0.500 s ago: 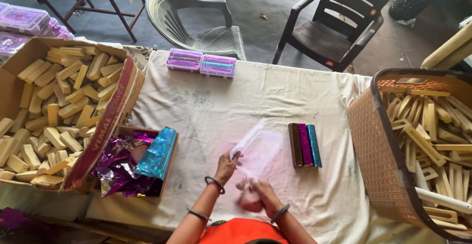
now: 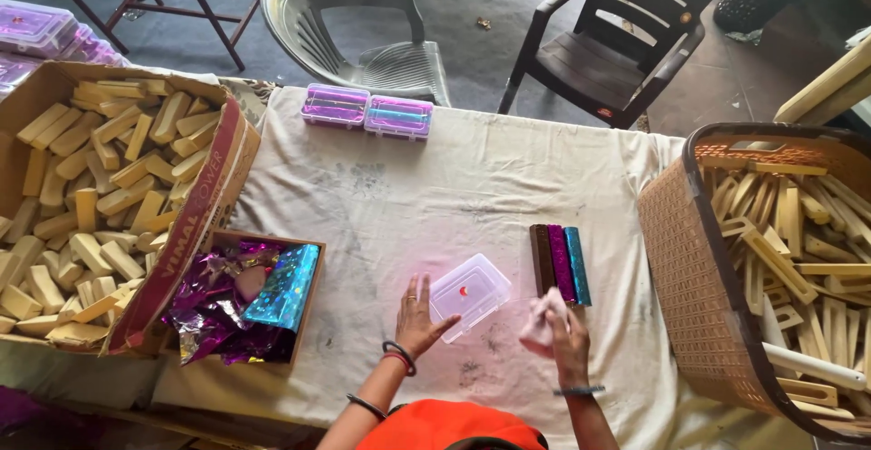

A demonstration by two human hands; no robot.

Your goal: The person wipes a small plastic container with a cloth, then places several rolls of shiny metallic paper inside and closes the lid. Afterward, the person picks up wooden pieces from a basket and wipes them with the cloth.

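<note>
Box (image 2: 469, 295), clear plastic and lying flat on the cloth-covered table (image 2: 408, 196), sits just in front of my left hand (image 2: 419, 321), which rests open with fingers spread and its thumb at the box's near edge. My right hand (image 2: 561, 330) is closed around a pinkish rag (image 2: 543, 321), just below the three foil-wrapped bars (image 2: 560, 264) (brown, magenta, teal, side by side). To wipe well, I judge the left hand should pin the box so it cannot slide while the rag works each face in turn, kept off the wrapped bars.
</note>
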